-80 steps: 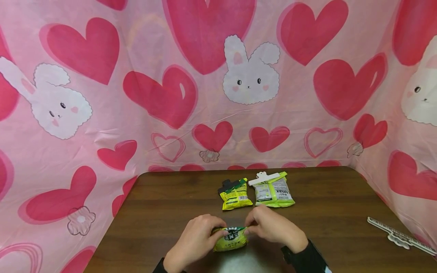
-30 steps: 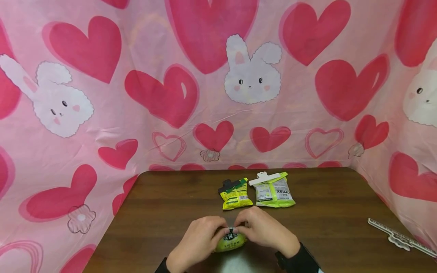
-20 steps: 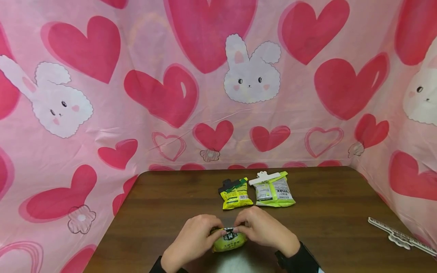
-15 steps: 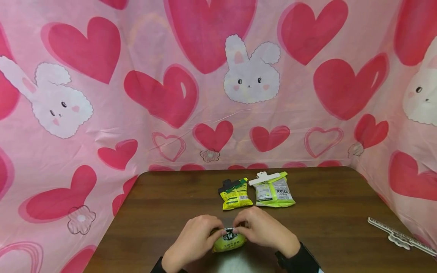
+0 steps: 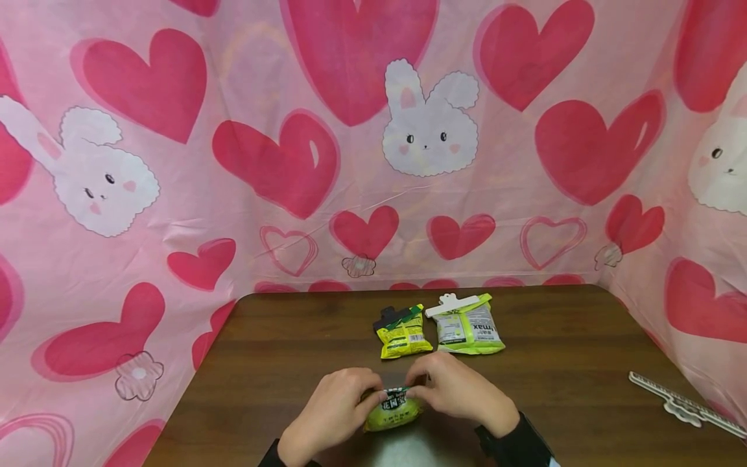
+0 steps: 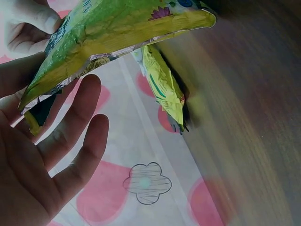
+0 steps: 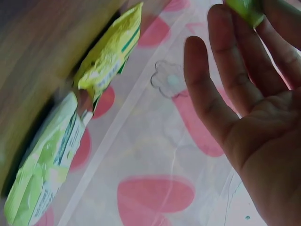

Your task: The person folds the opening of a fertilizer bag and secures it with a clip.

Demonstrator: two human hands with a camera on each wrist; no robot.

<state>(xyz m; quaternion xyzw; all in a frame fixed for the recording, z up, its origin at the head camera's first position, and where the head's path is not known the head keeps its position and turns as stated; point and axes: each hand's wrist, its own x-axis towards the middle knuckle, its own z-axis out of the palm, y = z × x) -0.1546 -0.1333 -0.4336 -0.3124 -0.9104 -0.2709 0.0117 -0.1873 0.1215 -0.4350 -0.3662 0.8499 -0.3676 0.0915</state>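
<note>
A small yellow-green snack bag (image 5: 392,412) lies on the brown table (image 5: 280,350) near its front edge. My left hand (image 5: 373,397) pinches the bag's top edge from the left. My right hand (image 5: 415,388) pinches the same edge from the right. In the left wrist view the bag (image 6: 117,33) hangs over my left hand's straight lower fingers (image 6: 70,141). The right wrist view shows my right hand's fingers (image 7: 225,80) and only a green corner of the bag (image 7: 244,7).
Behind the hands lie a yellow bag with a black clip (image 5: 403,331) and a green-white bag with a white clip (image 5: 467,324). A long white clip (image 5: 683,403) lies at the table's right edge. Pink cloth with hearts and bunnies (image 5: 373,162) walls three sides.
The hands drew closer together along the bag's top since 2.7 s ago. Over the last second the right hand eased slightly right, showing a bit more of the top edge.
</note>
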